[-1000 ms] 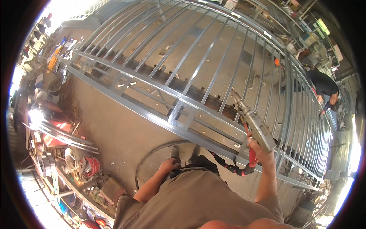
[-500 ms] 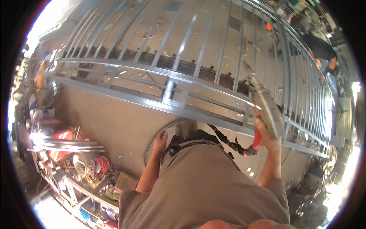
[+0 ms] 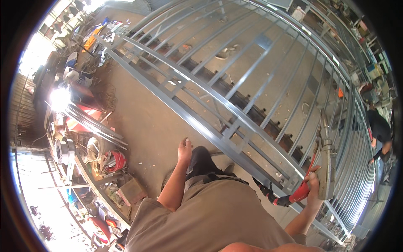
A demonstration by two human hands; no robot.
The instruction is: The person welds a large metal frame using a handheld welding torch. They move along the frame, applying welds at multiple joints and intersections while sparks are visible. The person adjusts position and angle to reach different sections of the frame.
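My right hand [image 3: 312, 185] is wrapped round the red handle of a welding torch [image 3: 299, 194], from which a black cable bound with red tape [image 3: 268, 194] trails down to the left. Against the same hand is a long grey metal tool with a flat boxy body [image 3: 326, 168]; its thin end points away from me. Both are over the right part of a large galvanized steel frame with many parallel bars [image 3: 201, 122]. My left hand [image 3: 184, 151] hangs beside my left leg, fingers loosely bent and apart, nothing visible in it.
On the left, a cluttered bench [image 3: 94, 185] carries a wire spool [image 3: 63, 151], a bundle of metal rods [image 3: 96, 126] and a red coil [image 3: 115, 161]. A co-worker in dark clothes [image 3: 378, 126] bends over the frame's far right side. An orange object [image 3: 340, 93] shows beyond the bars.
The view has turned, so the frame now runs diagonally from upper left to lower right. My right hand, still gripping the torch, appears lower and further right; my left hand appears slightly higher.
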